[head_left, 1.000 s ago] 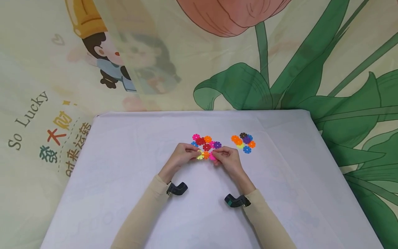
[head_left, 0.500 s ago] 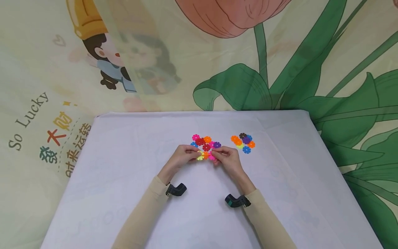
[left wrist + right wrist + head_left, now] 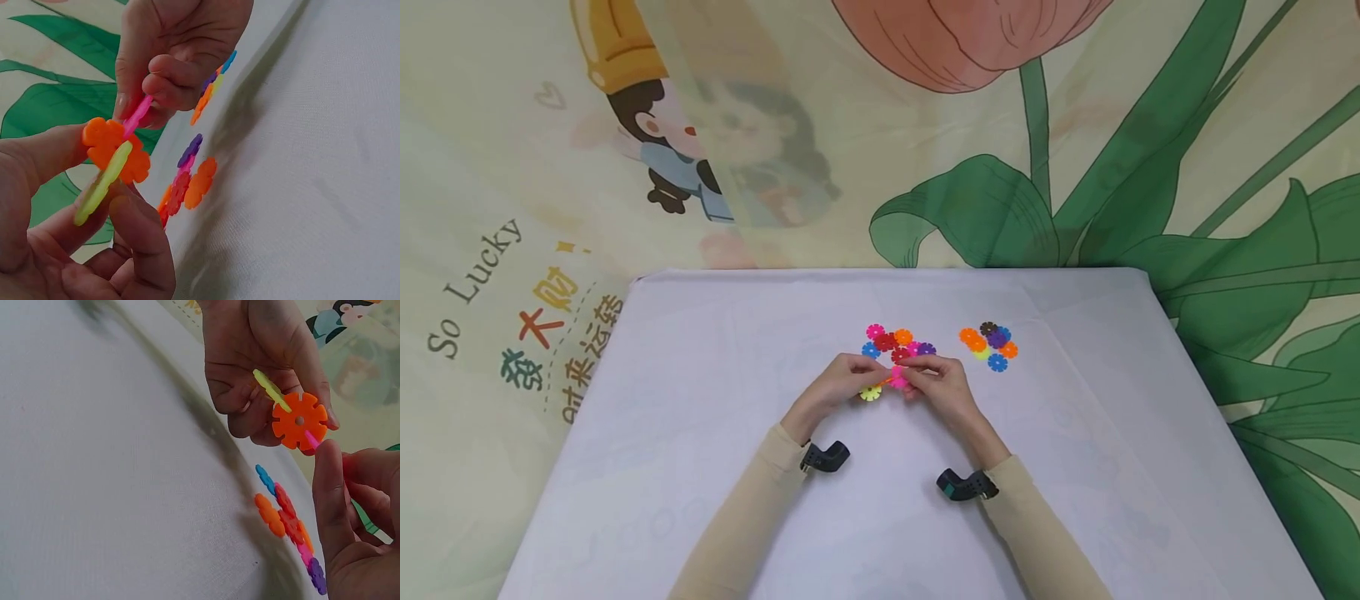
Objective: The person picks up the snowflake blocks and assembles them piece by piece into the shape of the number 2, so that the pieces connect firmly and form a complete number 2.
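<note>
My left hand (image 3: pixel 842 377) pinches an orange notched plastic disc (image 3: pixel 300 420) by its edge. A yellow disc (image 3: pixel 103 184) is slotted into one side of the orange one and sticks out crosswise. In the fingertips of my right hand (image 3: pixel 943 387) is a pink disc (image 3: pixel 137 116), its edge at a slot on the opposite side of the orange disc. Both hands are close together above the table; in the right wrist view the fingers cover most of the pink disc.
Just behind the hands lies a loose group of discs, among them a red disc (image 3: pixel 886 341), a blue disc (image 3: pixel 870 350) and a purple disc (image 3: pixel 927 350). A second pile, with an orange disc (image 3: pixel 973 341), lies to its right on the white-covered table (image 3: pixel 737 333).
The joined discs have turned: the orange one now shows edge-on in the head view and the yellow one sits lower left. My right hand has shifted slightly left, with the pink disc.
</note>
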The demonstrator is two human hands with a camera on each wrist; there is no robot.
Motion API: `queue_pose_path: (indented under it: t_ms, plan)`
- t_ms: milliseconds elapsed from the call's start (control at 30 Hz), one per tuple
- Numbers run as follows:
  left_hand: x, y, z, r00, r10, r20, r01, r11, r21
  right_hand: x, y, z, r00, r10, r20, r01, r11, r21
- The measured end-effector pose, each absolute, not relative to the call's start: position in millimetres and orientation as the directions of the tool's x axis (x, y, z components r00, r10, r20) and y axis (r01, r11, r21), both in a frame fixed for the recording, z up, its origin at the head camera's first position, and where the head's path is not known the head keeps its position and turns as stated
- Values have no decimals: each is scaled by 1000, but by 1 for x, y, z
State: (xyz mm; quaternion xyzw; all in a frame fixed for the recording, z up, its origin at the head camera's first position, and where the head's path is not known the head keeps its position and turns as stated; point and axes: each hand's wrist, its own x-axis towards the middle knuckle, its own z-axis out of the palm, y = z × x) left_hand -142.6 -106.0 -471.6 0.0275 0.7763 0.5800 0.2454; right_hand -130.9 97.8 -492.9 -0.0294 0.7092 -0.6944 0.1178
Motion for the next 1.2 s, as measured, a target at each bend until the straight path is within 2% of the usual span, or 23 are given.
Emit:
queue_pose_path:
  t_ms: [133,200,300,400,467,533,633,733,867,967,1067,1200]
  plan:
    - [-143,-106,-472,-883,325,-340,-234,323,917,-132,96,-493,-975,-180,-130,124,44,-991]
    - [-143,-107,-471,-885,311,-347,-242,329,913,-132,95,-494,-984,-140,-115,102,95,-990]
    - [-144,-109,-471,-883,283,-373,-275,331,903,-133,95,-496,-996,-83,-43,10,353,-936]
    - [-144,-112,-471,-880,263,-396,-306,326,895,-132,91,-499,-997,-76,16,-61,630,-774]
    - [-145,-112,-471,-878,255,-405,-316,327,891,-131,87,-501,-996,-88,30,-85,725,-684]
    - [-146,-112,-472,-876,252,-411,-324,325,889,-130,83,-502,-994,-98,40,-101,753,-650]
    - [-146,-111,-473,-871,258,-417,-335,309,890,-130,79,-502,-993,-106,52,-114,753,-648]
    - [-146,-111,-474,-867,264,-422,-348,286,893,-130,79,-498,-994,-104,25,-90,685,-723]
    - [-146,-110,-473,-869,257,-422,-349,285,893,-133,87,-494,-995,-89,-50,3,466,-885]
    - [-146,-109,-473,-872,254,-419,-344,292,892,-133,96,-493,-993,-103,-60,26,305,-952]
    - [-146,-110,-473,-870,261,-418,-339,298,892,-132,102,-491,-991,-136,-17,-15,232,-973]
    - [-146,-110,-474,-870,279,-406,-325,295,899,-131,102,-492,-983,-176,49,-87,213,-973]
